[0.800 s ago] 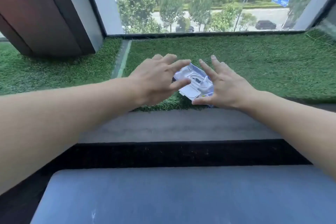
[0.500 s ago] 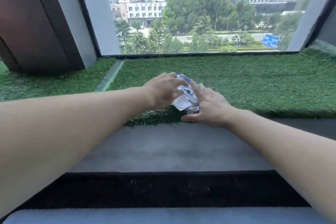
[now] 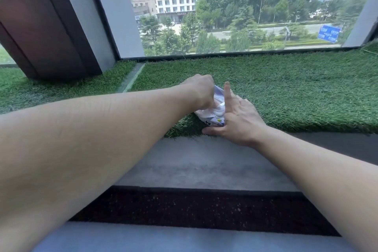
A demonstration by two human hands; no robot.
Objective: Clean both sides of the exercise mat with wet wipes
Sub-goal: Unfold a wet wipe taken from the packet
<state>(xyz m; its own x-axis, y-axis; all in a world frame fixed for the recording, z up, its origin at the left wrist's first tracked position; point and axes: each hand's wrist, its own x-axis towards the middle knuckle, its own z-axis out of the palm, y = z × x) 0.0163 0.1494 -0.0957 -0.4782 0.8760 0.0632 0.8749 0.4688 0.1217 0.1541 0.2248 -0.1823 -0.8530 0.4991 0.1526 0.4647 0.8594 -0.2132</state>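
A white and blue pack of wet wipes point(image 3: 214, 111) lies on the green artificial turf near its front edge. My left hand point(image 3: 201, 90) is bent down over the pack's top, its fingertips pinching at the opening; the fingertips themselves are hidden. My right hand point(image 3: 237, 118) holds the pack from the right side, thumb along the front edge on the turf and index finger raised straight. The blue-grey exercise mat point(image 3: 184, 239) shows as a strip along the bottom of the view.
The turf point(image 3: 286, 88) covers a raised ledge below a large window point(image 3: 235, 10). A grey ledge front point(image 3: 194, 163) and a dark floor strip point(image 3: 204, 208) lie between turf and mat. A dark brown and grey pillar point(image 3: 61, 22) stands at the left.
Both hands closed in on the wipes pack: the left went from spread fingers to pinching at its top, the right from hovering to holding its side. My view tilted up toward the window.
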